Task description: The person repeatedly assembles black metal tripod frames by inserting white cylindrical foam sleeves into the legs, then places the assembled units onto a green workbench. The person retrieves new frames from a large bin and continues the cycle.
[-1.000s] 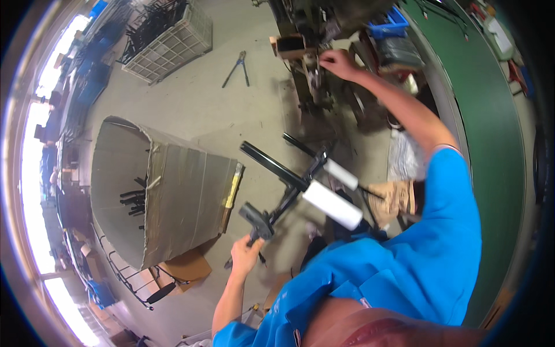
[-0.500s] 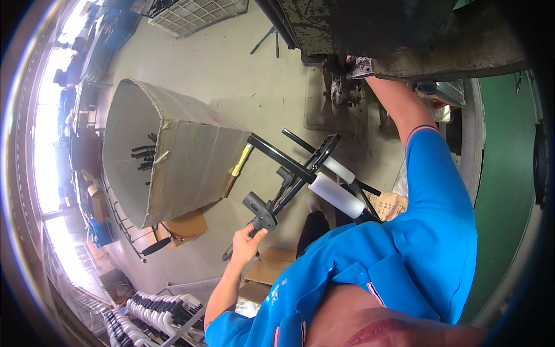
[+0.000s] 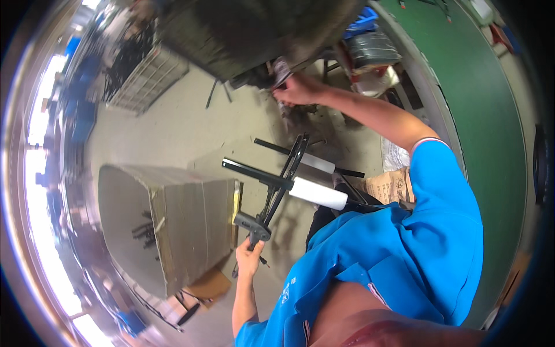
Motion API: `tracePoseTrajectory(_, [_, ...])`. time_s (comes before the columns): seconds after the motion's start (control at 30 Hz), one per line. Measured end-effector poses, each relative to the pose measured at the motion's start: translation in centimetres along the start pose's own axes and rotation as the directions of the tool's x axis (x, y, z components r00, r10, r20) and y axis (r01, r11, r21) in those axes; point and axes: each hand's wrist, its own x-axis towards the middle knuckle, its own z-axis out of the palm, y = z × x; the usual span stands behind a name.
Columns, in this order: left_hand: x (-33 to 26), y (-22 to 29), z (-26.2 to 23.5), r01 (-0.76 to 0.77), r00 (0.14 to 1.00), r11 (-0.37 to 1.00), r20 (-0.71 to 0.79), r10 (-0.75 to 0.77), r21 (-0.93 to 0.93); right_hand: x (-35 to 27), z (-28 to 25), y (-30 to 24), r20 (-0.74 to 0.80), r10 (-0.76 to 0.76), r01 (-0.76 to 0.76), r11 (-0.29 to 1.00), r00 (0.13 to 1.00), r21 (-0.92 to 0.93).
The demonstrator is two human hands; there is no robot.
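A black metal tube frame (image 3: 281, 194) with two white sleeves (image 3: 319, 192) is held in front of my body. At its lower left end is a dark grey plastic bracket (image 3: 252, 225). My left hand (image 3: 248, 258) is closed round the frame just below that bracket. Farther off, my right arm reaches out to a dark, worn machine (image 3: 254, 40). There my right hand (image 3: 298, 91) has its fingers curled at a worn, light-coloured part (image 3: 281, 70) under the machine's edge. Blur hides exactly what those fingers grip.
A large cardboard box (image 3: 193, 225) lies open on its side at left, black pieces (image 3: 144, 231) inside. A wire basket (image 3: 141, 84) stands at far left. A brown paper sack (image 3: 388, 186) is beside my body. Green flooring (image 3: 462, 104) runs along the right.
My view has swung to the right. My right hand, mostly hidden behind the machine before, now shows below its edge. The frame is turned somewhat, still in my left hand.
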Motion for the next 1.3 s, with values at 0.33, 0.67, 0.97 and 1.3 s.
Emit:
tracePoseTrajectory(0.33, [-0.4, 7.6, 3.3, 0.064, 0.998, 0.996, 0.013, -0.064, -0.066, 1.3, -10.9, 6.4, -0.211, 0.337, -0.288, 0.929, 0.918, 0.232])
tracePoseTrajectory(0.67, [1.8, 13.5, 4.4, 0.042, 0.988, 0.999, -0.148, -0.045, -0.026, 13.4, -32.5, 25.0, -0.396, 0.221, -0.454, 0.400, 0.891, -0.796])
tracePoseTrajectory(0.97, [-2.8, 9.0, 7.0, 0.089, 0.973, 0.992, -0.219, -0.069, 0.085, 3.1, -23.2, 13.6, -0.421, 0.138, -0.316, 0.866, 0.896, -0.387])
tracePoseTrajectory(1.3, [2.2, 8.0, 4.5, 0.054, 0.994, 0.995, -0.104, -0.045, 0.090, -18.0, 1.6, -4.0, 0.094, 0.247, -0.245, 0.969, 0.964, -0.034])
